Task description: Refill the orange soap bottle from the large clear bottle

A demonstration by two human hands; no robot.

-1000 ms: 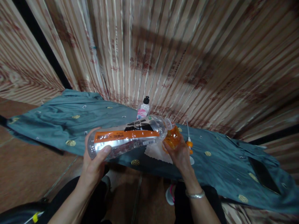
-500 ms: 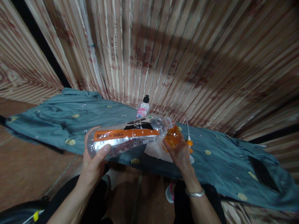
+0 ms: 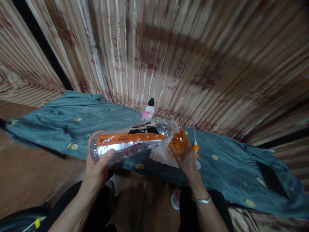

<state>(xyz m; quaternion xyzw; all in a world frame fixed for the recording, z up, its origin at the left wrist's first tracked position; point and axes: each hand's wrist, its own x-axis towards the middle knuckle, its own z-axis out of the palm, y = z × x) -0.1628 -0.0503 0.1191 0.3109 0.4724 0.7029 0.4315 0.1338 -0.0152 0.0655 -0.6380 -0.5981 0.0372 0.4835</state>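
1. One teal patterned cloth (image 3: 55,119) is stretching from nine o'clock to four o'clock across the view.
2. One left hand (image 3: 96,164), at eight o'clock, is curling closed around the base end of a bottle, its thumb pressing on the near side.
3. That one large clear plastic bottle (image 3: 135,139), with an orange-and-silver label, is lying nearly level in the grasp, its uncapped neck pointing between two and three o'clock.
4. One small black-capped bottle (image 3: 147,115) is standing at one o'clock from the large bottle, its base hidden.
5. One white scalloped-edged sheet (image 3: 163,157) is lying on the cloth, between five and six o'clock.
6. One see-through orange container (image 3: 180,141), at four o'clock, is meeting the bottle's mouth; whether they are touching is unclear.
7. One right hand (image 3: 185,158) is wrapping closed around that container, and its wrist is wearing one silver bangle (image 3: 201,199).
8. One white-and-orange pump top (image 3: 195,148) is resting at three o'clock from the container.
9. One black phone (image 3: 272,180) is lying flat at four o'clock, well apart.
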